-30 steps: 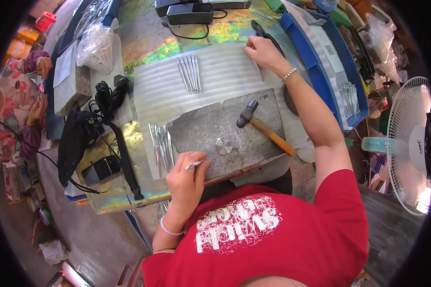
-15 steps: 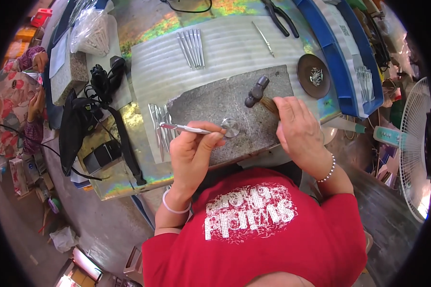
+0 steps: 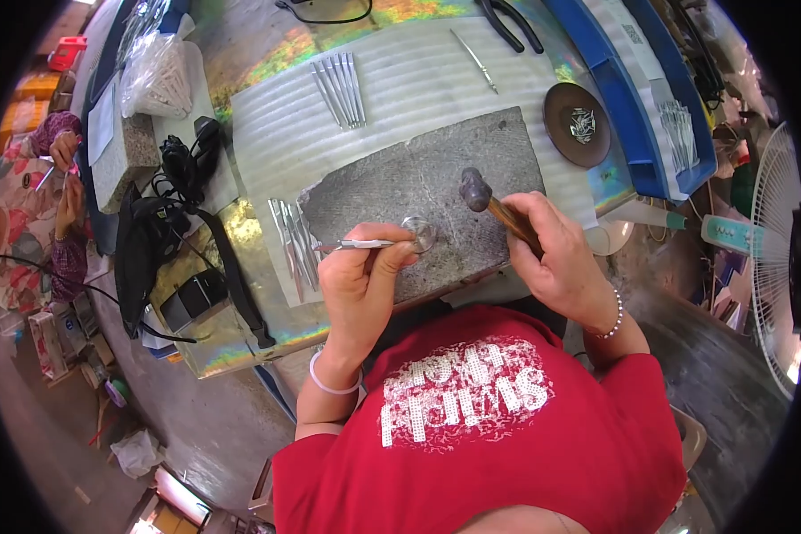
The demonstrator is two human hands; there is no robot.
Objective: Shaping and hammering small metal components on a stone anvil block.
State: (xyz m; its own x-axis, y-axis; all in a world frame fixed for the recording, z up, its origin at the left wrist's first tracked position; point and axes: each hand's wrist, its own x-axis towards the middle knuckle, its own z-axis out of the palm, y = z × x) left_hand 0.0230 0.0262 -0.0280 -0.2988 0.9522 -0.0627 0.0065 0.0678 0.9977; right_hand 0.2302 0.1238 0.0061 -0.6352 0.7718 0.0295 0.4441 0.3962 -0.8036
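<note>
My left hand [image 3: 358,298] pinches a slim silver metal rod [image 3: 363,244] between thumb and fingers. Its inner end meets a small shiny round metal piece [image 3: 413,222] on the grey stone slab [image 3: 365,189]; the fingertips partly cover the contact. To the right, my right hand [image 3: 562,267] is wrapped round the wooden handle of a hammer [image 3: 477,190], its dark metal head over the slab and pointing away from me. Several similar silver rods [image 3: 292,242] lie just left of the slab, and several more [image 3: 338,91] lie on the white foam sheet [image 3: 400,76] beyond it.
A brown round dish [image 3: 556,133] holds small metal pieces at the right, near a blue tray [image 3: 607,84]. Pliers [image 3: 512,27] and a single thin rod [image 3: 475,60] lie farther back. Black straps [image 3: 227,254] sit at left; a co-worker's hands [image 3: 65,169] show beyond, a fan [image 3: 774,258] at right.
The hammer has turned in my right hand, its head now pointing farther away from me and more handle showing. The rod in my left hand lies more level. The whole view has shifted slightly.
</note>
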